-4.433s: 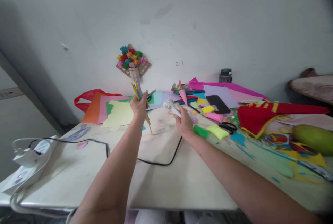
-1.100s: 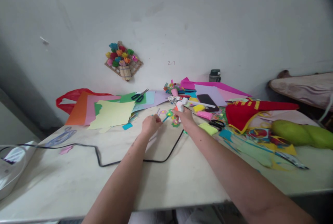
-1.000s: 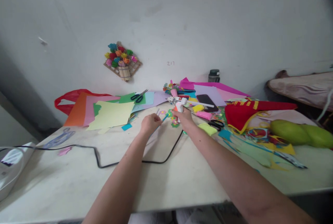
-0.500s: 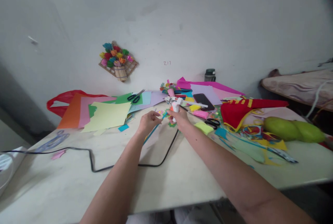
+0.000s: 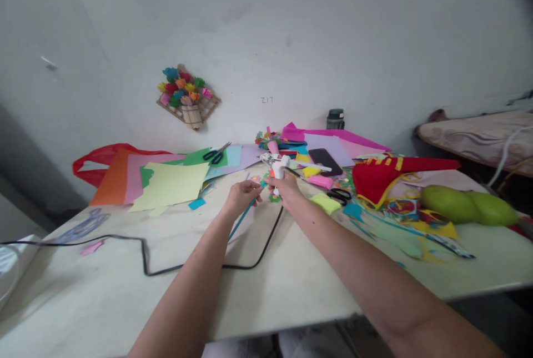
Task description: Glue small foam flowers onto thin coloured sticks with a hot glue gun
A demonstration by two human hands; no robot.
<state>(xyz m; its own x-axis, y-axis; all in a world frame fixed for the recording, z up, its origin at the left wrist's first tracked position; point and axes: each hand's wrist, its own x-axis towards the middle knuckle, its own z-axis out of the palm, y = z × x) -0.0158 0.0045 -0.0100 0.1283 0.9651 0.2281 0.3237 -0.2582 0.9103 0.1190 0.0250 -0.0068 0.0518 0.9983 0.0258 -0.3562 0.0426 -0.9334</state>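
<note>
My left hand [image 5: 242,197] is closed on a narrow blue paper strip [image 5: 241,222], which slants down toward the front from beneath the fingers. Close by on its right, my right hand [image 5: 288,189] wraps round the handle of a white glue gun [image 5: 278,171] with an orange part on it. A pale glue stick [image 5: 320,166] lies just behind the gun; whether it sits in the gun, I cannot tell. The fingertips of both hands nearly meet, and the strip's upper end is partly hidden there. Small green paper pieces [image 5: 275,198] lie below the hands.
A black cord [image 5: 250,265] crosses the table. Coloured paper sheets [image 5: 170,186] and scissors [image 5: 216,154] lie at back left. Toward the right are a phone [image 5: 325,162], black-handled scissors [image 5: 340,196], red cloth [image 5: 377,180], green fruit [image 5: 447,204] and paper scraps [image 5: 395,236].
My left hand has shifted slightly right, closer to my right hand, and its fingers have curled in more. The blue strip has moved with it. The right hand keeps its hold on the glue gun.
</note>
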